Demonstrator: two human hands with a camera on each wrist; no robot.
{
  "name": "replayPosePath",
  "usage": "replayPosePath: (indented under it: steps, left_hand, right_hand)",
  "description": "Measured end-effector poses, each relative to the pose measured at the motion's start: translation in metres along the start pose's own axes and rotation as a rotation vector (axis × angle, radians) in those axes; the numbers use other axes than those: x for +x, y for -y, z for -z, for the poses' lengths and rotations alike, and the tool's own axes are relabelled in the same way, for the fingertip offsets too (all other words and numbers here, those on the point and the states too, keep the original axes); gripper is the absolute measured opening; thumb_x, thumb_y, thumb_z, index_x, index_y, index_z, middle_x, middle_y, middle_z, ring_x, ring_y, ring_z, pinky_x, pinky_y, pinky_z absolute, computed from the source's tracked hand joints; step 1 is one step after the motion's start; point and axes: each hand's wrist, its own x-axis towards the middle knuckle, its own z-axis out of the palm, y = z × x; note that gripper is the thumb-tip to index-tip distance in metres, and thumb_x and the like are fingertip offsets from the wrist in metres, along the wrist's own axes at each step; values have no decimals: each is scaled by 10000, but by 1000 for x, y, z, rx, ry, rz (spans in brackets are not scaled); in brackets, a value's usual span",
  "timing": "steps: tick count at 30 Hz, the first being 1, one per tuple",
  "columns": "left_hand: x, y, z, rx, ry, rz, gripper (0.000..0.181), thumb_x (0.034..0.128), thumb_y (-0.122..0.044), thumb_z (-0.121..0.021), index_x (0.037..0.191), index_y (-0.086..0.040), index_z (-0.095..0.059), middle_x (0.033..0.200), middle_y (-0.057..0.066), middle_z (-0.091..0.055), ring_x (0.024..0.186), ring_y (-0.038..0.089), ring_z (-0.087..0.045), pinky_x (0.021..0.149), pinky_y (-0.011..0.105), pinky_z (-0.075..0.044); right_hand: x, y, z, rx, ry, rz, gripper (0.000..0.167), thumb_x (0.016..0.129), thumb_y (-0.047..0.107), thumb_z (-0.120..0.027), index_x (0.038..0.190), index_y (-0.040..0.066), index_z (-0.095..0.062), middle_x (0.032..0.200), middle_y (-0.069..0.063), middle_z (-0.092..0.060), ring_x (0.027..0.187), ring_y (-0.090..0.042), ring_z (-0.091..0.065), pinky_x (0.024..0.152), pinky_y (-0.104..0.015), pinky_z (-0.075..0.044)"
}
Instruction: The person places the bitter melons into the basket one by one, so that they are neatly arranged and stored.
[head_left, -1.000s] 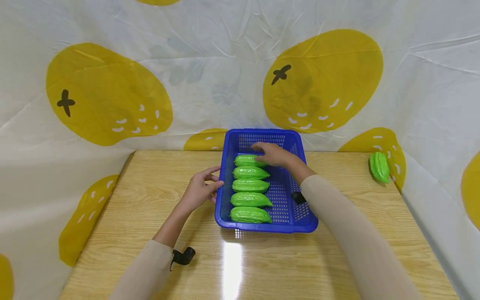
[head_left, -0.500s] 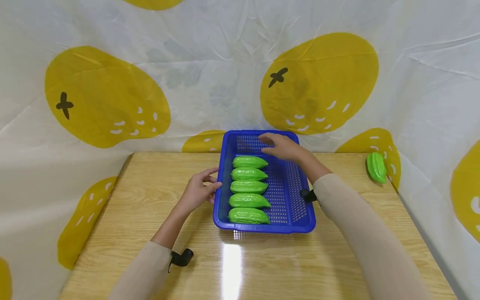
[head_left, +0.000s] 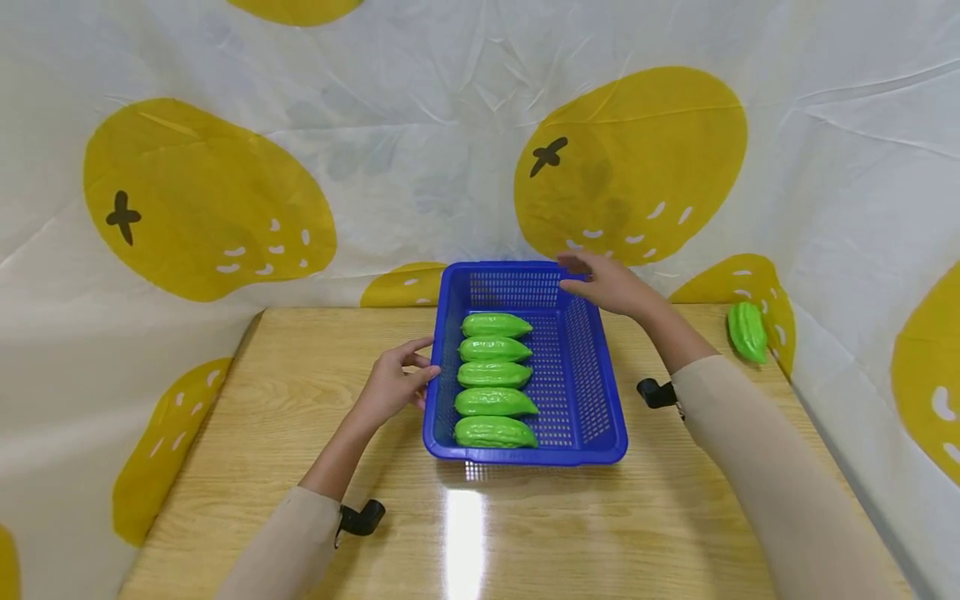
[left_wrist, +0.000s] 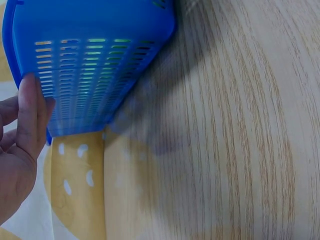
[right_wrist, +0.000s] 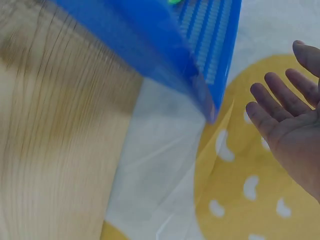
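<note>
A blue plastic basket stands on the wooden table, several glossy green bitter melons lying in a column along its left side, tips pointing right. At the basket's left rim is my left hand; its thumb lies on the rim, with other fingers under it against the outer wall, as the left wrist view shows beside the perforated side. Near the far right corner my right hand hovers, fingers spread loosely. In the right wrist view that hand holds nothing and is apart from the basket.
One more green bitter melon lies at the table's far right corner. A white cloth with yellow fruit prints hangs behind the table. Inside the basket, bare perforated floor shows right of the melons.
My right hand has drawn away from the farthest bitter melon, moving right and up to the basket's far right corner. My left hand stays at the left rim.
</note>
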Motion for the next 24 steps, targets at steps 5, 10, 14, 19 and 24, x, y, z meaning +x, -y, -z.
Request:
replayPosePath:
  steps: [5,10,14,19,24]
  left_hand:
    - [0,1,0,-2,-3,1,568,980,-48,-700,1514,-55,-507,1099,251,-676,558,160,-648,560,548,-654]
    - [-1,1,0,8,-3,-6,561,982,-52,-697,1511,-53,-510,1092,248,-680,560,156,-648,567,556,-654]
    - [0,1,1,14,-4,-4,558,982,-52,-698,1508,-52,-513,1086,244,-678,561,159,-649,576,570,-652]
    - [-1,0,1,11,-9,-9,552,981,-46,-696,1504,-50,-517,1089,249,-683,563,159,-652,588,602,-642]
    - [-1,-2,0,8,-12,-8,548,979,-43,-698,1499,-55,-525,1082,245,-685,554,156,-649,598,619,-636]
  right_hand:
    - [-21,-15,15,6,-79,-42,588,1086,293,-552,1596,76,-357,1615,-187,-407,1494,-403,-375,1230,-614,-371]
    - [-41,-36,28,-9,-155,-93,648,1071,336,-576,1596,43,-332,1611,-220,-392,1493,-428,-360,1252,-625,-322]
    - [-55,-59,38,-15,-184,-134,744,1056,365,-599,1624,33,-253,1630,-259,-332,1503,-466,-311,1247,-661,-291]
    - [-74,-82,52,-55,-211,-219,843,1052,450,-571,1651,39,-142,1665,-286,-227,1506,-529,-237,1187,-750,-287]
    - [-93,-104,65,-165,-228,-307,852,1061,495,-518,1649,26,-117,1667,-307,-182,1469,-590,-214,1134,-807,-265]
